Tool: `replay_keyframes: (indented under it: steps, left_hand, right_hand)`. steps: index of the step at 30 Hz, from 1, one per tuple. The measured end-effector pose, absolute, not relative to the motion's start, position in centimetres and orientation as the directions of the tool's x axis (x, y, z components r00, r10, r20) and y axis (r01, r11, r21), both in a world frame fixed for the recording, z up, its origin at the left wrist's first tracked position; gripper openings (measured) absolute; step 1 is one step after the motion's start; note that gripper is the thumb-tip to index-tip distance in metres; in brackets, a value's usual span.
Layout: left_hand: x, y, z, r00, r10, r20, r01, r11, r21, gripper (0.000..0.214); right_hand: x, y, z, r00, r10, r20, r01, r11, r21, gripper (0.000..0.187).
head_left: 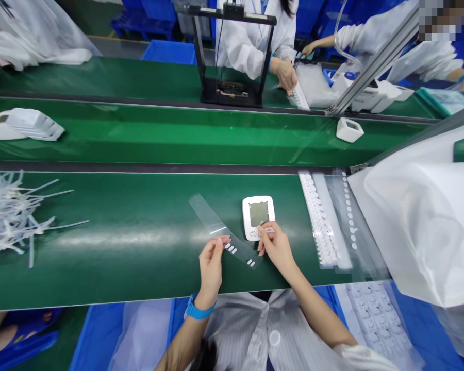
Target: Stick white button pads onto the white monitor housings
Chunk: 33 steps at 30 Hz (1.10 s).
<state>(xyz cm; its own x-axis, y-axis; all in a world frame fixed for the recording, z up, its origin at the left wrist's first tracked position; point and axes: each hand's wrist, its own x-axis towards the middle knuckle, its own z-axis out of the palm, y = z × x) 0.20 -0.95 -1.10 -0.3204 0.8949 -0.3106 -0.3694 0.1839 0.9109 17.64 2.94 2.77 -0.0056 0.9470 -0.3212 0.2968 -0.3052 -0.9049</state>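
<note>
A clear plastic strip (206, 215) with several small white oval pieces lies slanted on the green bench. My left hand (212, 260), a blue band at its wrist, pinches the strip's edge beside the ovals. A white device (247, 219) with a grey rectangular display (259, 213) and small buttons lies face up just right of the strip. Over its lower right part is my right hand (275, 246), with thumb and forefinger closed together. Whatever may be between those fingertips is too small to make out. Its other fingers curl near the strip's lower end.
Strips of round white pieces (320, 221) lie at the right, beside a large white plastic bag (421, 221). White ties (7, 221) are heaped at the left. Beyond a green belt (170, 129) carrying white housings (34, 123), co-workers' hands (284, 74) work near a black frame (232, 95).
</note>
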Motion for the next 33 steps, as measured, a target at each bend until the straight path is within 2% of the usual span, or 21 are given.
replay_keyframes:
  steps: [13, 21, 28, 33]
  left_hand:
    - [0.27, -0.77, -1.19, -0.298, 0.903, -0.309, -0.386, 0.182, 0.905, 0.025]
    - [0.36, -0.77, -0.91, -0.288, 0.904, -0.316, -0.415, 0.180, 0.892, 0.023]
    - [0.45, -0.73, -0.81, -0.230, 0.925, -0.304, -0.410, 0.191, 0.892, 0.027]
    - [0.67, -0.72, -1.17, -0.217, 0.931, -0.292, -0.328, 0.212, 0.920, 0.027]
  right_hand:
    - [17.27, 2.79, 1.88, 0.019, 0.968, -0.250, 0.479, -0.228, -0.848, 0.023]
    - [17.79, 3.03, 2.29, -0.026, 0.957, -0.287, 0.365, -0.259, -0.894, 0.026]
    - [17.61, 3.14, 1.83, -0.012, 0.975, -0.224, 0.529, -0.184, -0.828, 0.026]
    - [17.66, 2.84, 2.21, -0.065, 0.981, -0.185, 0.482, -0.131, -0.866, 0.021]
